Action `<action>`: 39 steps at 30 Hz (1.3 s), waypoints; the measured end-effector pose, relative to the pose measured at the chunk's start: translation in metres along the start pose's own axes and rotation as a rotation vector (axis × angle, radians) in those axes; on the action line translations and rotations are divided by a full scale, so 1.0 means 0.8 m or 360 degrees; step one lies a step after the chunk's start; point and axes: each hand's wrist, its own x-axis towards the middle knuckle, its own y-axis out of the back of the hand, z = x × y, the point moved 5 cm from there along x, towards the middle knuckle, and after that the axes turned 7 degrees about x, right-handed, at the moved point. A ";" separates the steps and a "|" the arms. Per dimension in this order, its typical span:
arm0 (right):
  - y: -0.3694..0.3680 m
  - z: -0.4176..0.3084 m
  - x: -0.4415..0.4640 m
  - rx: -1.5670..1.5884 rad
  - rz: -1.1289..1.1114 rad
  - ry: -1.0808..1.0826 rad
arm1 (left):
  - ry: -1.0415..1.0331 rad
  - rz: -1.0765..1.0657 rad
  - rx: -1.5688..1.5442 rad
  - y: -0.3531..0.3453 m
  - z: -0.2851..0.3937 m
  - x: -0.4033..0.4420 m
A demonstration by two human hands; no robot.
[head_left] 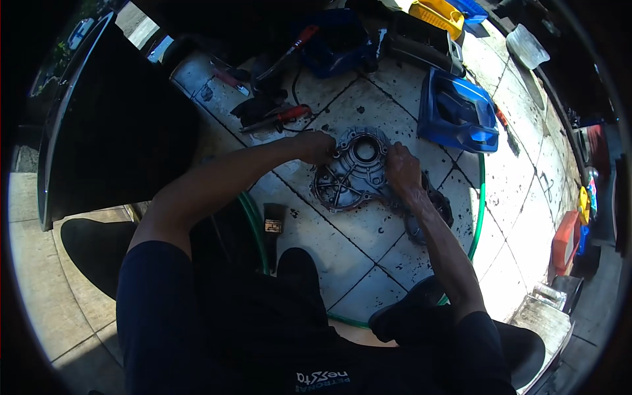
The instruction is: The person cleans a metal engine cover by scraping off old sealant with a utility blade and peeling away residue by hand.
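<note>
A metal engine cover (355, 172) with a round opening near its top is in front of me over the tiled floor. My left hand (317, 147) is closed at the cover's upper left edge. At its upper right edge my right hand (403, 170) is closed too, with the fingers on the rim. Dark round metal parts (431, 214) lie partly hidden beneath my right forearm. A brush (273, 218) rests on the tiles to the lower left of the cover.
Red-handled tools (293, 114) lie beyond my left hand. A cut blue container (459, 112) stands at the upper right, a yellow one (438, 16) farther back. A green hose (482, 197) curves around the work spot. A dark panel (118, 125) rises at left.
</note>
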 end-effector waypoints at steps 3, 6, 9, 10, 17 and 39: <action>0.003 -0.007 -0.002 -0.0004 0.0020 -0.0011 | 0.0042 -0.0124 0.0086 0.000 0.008 -0.003; 0.008 -0.013 -0.006 0.0206 0.0015 -0.0053 | -0.0037 -0.0277 0.0066 -0.012 0.014 -0.007; -0.001 -0.027 -0.008 0.0048 -0.0059 0.0100 | 0.0078 -0.0763 -0.0480 -0.050 0.007 -0.006; -0.003 -0.028 -0.009 0.0060 -0.0057 0.0110 | 0.0034 -0.0848 -0.0475 -0.064 0.005 -0.003; -0.009 -0.032 -0.009 -0.0034 -0.0088 0.0200 | 0.0753 -0.0833 -0.0662 0.007 -0.123 -0.040; 0.006 -0.030 -0.009 0.0499 -0.0455 0.0095 | 0.1370 0.1350 0.0159 0.008 -0.526 -0.132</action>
